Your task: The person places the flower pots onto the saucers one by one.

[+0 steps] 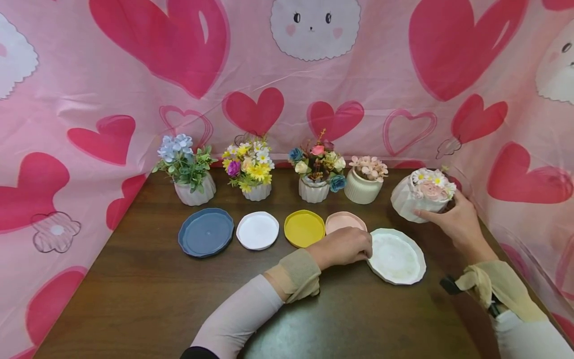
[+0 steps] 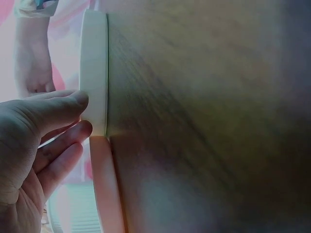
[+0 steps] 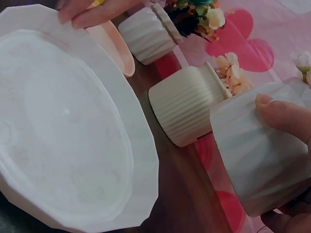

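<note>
My right hand (image 1: 462, 224) grips a white fluted flowerpot (image 3: 262, 150) with pink and white flowers (image 1: 432, 184), thumb on the near side. The pot is tilted and held at the right of the table. My left hand (image 1: 343, 247) pinches the left rim of a large white scalloped saucer (image 1: 398, 257), which lies on the table in front of that pot. In the left wrist view the thumb (image 2: 73, 102) and fingers meet at the saucer's edge, where it adjoins a pink saucer (image 2: 103, 184). The left forearm and hand partly cover the pink saucer in the head view.
A blue saucer (image 1: 206, 232), a small white saucer (image 1: 257, 231) and a yellow saucer (image 1: 304, 228) lie in a row on the brown table (image 1: 134, 299). Behind them stand several potted flowers, including a cream ribbed pot (image 1: 363, 188). Pink heart-patterned cloth (image 1: 269, 65) walls the table's back and sides.
</note>
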A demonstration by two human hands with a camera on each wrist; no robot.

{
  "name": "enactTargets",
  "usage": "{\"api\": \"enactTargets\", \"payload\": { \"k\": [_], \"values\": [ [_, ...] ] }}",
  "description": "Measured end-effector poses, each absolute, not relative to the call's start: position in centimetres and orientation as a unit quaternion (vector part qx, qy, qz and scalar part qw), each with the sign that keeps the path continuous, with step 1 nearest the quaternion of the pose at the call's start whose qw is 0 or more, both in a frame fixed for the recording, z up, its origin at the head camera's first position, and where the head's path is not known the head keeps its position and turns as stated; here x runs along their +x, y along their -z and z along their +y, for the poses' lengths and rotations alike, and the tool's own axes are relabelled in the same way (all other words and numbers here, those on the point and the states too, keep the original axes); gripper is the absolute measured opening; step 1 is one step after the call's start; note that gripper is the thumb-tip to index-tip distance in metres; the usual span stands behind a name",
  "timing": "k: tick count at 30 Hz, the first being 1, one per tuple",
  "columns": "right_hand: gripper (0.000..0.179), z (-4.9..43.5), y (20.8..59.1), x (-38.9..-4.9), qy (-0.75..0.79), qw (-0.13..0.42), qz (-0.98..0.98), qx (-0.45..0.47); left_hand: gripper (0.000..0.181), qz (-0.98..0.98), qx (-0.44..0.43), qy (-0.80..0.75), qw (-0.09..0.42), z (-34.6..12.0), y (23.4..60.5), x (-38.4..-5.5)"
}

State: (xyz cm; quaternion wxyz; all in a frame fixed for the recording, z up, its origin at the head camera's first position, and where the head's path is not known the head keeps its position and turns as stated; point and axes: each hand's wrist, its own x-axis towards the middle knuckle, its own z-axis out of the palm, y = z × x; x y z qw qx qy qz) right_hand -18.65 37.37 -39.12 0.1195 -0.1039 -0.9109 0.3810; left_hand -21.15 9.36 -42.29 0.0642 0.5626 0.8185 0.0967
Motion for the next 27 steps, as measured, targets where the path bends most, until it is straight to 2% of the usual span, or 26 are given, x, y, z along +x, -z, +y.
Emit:
{"api": "enactTargets", "payload": {
  "k": [9,27],
  "values": [
    [0.091,36.9,38.8,-18.0,-0.389,0.141,-0.907,-0.08,0.013,0.821,0.558,-0.098,0.07,9.3,42.0,-21.1],
    [0.09,36.1,38.2,-16.1,-0.387,0.133,-0.911,-0.059,0.014,0.822,0.556,-0.101,0.076,9.3,41.9,-21.0]
  ]
}}
